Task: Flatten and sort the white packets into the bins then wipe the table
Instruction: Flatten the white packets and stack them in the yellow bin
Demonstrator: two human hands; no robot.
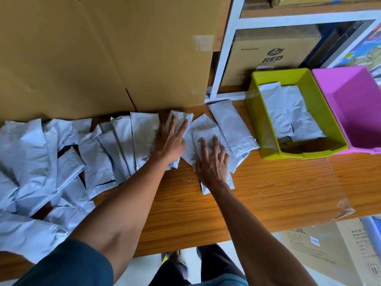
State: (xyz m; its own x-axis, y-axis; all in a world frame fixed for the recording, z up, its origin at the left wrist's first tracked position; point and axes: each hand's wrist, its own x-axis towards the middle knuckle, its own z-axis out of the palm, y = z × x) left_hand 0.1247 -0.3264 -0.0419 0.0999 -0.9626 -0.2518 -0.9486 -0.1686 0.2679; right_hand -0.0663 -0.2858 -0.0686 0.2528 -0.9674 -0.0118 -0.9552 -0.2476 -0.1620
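Forearms reach out from the near edge of the wood-grain brown table (268,182), and we follow them to 2 hands lying flat on the crumpled white plastic mailer packets (68,166). Our left hand (170,141) has its fingers straight and slightly spread, pressing down on a small packet close to the big tan cardboard box (103,48); it grips nothing. Our right hand (211,164) is likewise spread wide, palm down on a creased packet just beside the left one, holding nothing. We judge these packets to be light, thin and soft, probably slippery on the varnished wood, so they should smooth out under a flat palm and are best lifted by pinching an edge or corner. Most of the packets sprawl in an overlapping heap across the left half of the table, many still wrinkled. Further right, the lime-green plastic bin (257,124) already holds a few packets, while the pink plastic bin (329,96) touching its right side shows none that we can see. Beyond both stands a white metal shelf frame (224,58) with printed cartons.
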